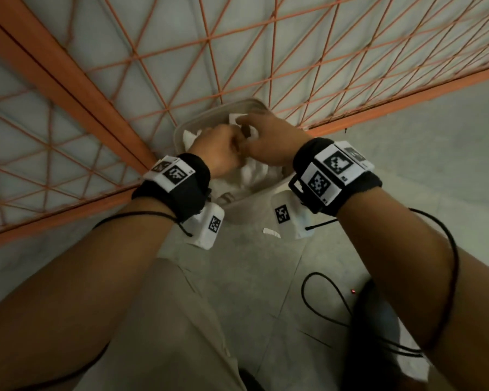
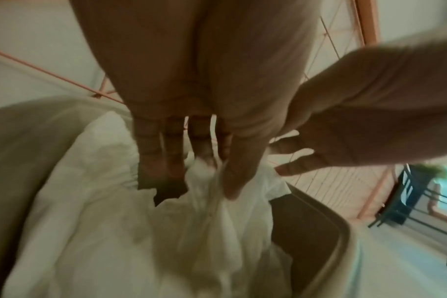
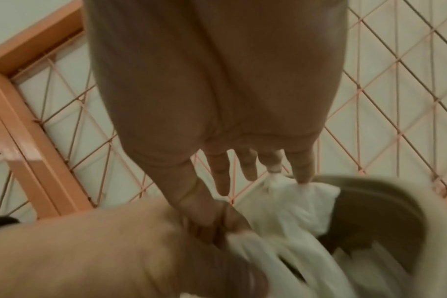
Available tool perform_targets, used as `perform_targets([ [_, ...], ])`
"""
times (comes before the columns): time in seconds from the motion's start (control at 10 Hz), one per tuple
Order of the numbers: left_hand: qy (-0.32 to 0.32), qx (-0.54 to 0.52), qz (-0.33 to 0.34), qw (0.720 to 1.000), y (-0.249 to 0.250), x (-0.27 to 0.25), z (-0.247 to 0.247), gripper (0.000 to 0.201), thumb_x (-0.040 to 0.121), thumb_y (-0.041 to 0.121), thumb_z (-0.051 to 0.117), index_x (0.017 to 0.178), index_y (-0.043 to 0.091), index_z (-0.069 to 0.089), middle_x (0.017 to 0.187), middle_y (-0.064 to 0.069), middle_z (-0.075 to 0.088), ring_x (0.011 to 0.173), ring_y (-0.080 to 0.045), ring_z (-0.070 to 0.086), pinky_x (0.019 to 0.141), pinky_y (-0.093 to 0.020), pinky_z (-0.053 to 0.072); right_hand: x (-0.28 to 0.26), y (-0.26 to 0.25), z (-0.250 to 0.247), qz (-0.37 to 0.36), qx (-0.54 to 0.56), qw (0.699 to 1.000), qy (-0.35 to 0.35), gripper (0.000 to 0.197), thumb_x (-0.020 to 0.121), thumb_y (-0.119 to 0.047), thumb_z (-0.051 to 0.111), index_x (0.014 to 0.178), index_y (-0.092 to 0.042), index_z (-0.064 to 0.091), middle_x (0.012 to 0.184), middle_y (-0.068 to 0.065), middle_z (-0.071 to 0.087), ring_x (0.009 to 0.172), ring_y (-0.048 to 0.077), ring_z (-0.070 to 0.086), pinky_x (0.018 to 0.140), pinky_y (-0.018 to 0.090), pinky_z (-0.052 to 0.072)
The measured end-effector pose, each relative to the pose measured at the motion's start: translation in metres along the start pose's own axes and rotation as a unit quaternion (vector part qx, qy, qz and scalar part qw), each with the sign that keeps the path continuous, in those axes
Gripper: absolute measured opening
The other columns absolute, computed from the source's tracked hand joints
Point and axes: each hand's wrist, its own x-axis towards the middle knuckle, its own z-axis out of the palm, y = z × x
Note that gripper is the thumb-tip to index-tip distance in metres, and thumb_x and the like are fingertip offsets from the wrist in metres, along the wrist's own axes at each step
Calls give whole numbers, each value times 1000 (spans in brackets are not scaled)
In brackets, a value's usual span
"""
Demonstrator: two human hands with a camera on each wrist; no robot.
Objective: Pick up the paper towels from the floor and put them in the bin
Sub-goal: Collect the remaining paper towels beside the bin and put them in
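Observation:
A beige bin (image 1: 181, 130) stands on the floor against the orange lattice fence, stuffed with crumpled white paper towels (image 1: 254, 172). Both my hands hover over its mouth. My left hand (image 1: 232, 148) pinches a bunch of the paper towels (image 2: 207, 201) between thumb and fingers (image 2: 151, 153), just above the pile. My right hand (image 1: 246, 128) is beside it with fingers spread and fairly straight; the ring and little fingertips (image 3: 304, 173) touch the top of a towel (image 3: 291, 203). Its thumb reaches down to my left hand (image 3: 140, 242). The bin rim (image 2: 342, 231) curves round on the right.
An orange fence of crossed wires (image 1: 237, 52) closes off the space behind and left of the bin. A small white scrap (image 1: 271, 232) lies on the tiled floor in front of it. Black cables (image 1: 322, 300) loop on the floor at right. A dark table frame (image 2: 408, 201) stands farther off.

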Motion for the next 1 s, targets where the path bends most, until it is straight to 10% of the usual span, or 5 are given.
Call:
perform_targets([
  [0.3, -83, 132, 72, 985, 40, 26, -25, 24, 81, 23, 71, 105, 23, 67, 102, 7, 60, 83, -15, 58, 55, -23, 37, -4, 22, -41, 90, 407, 909, 14, 36, 87, -6, 51, 120, -19, 55, 98, 10, 61, 80, 23, 56, 68, 32, 40],
  [0.4, -161, 224, 55, 960, 40, 35, -13, 25, 84, 28, 67, 109, 26, 67, 109, 3, 64, 89, -18, 56, 74, -26, 41, -5, 38, -50, 115, 456, 882, 32, 32, 94, -1, 44, 119, -15, 57, 98, 10, 52, 86, 29, 56, 73, 36, 48],
  [0.6, -338, 299, -8, 892, 26, 64, 28, 41, 93, 28, 61, 133, 21, 55, 137, -2, 55, 125, -25, 51, 89, -27, 37, -31, 56, -93, 94, 337, 937, 9, 25, 95, -10, 49, 114, -17, 65, 105, 1, 62, 98, 31, 72, 88, 43, 56],
  [0.9, -424, 317, -50, 847, -7, 115, 62, 58, 82, 53, 61, 130, 21, 59, 133, -1, 60, 118, -24, 56, 107, -41, 42, -87, 103, -123, 51, 51, 992, -104, 21, 97, -23, 51, 109, -33, 65, 106, -6, 68, 88, 13, 72, 83, 40, 58],
  [1.0, -415, 340, -62, 842, -13, 119, 78, 54, 94, 45, 52, 141, 19, 49, 145, -5, 49, 132, -27, 46, 114, -42, 34, -115, 144, -132, 96, 29, 987, -123, 35, 72, -74, 57, 101, -56, 62, 105, -16, 70, 86, 8, 73, 79, 39, 57],
])
